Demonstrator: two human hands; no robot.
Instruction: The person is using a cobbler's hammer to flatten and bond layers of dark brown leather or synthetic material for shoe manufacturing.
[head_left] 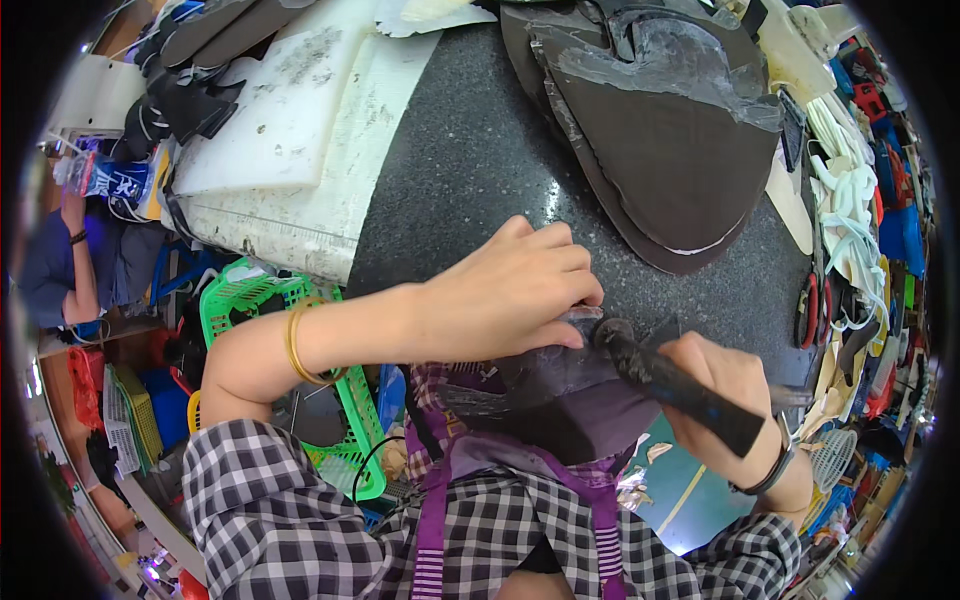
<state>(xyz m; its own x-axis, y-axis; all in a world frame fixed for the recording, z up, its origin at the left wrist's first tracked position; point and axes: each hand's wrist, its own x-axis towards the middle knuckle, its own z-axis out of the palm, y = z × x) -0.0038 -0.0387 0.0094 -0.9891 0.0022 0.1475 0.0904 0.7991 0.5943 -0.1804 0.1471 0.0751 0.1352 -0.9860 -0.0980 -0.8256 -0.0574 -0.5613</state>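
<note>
My left hand (515, 290) is closed at the table's near edge, fingers curled and thumb pressed on a dark leather-like piece (570, 400). That piece hangs over the edge toward my lap and has greyish, glue-like smears on its upper part. My right hand (725, 385) is wrapped round a dark hammer (690, 390). The hammer's round end lies close beside my left thumb, over the piece; its other end points toward me, down to the right. My right palm and some fingers are hidden behind the hammer.
Stacked dark brown cut pieces (660, 160) with smeared edges lie at the far side of the dark stone table (450, 170). A white board (270, 120) is at left, a green basket (360, 430) below it. Red-handled scissors (812, 310) lie right. Another person (90, 250) sits far left.
</note>
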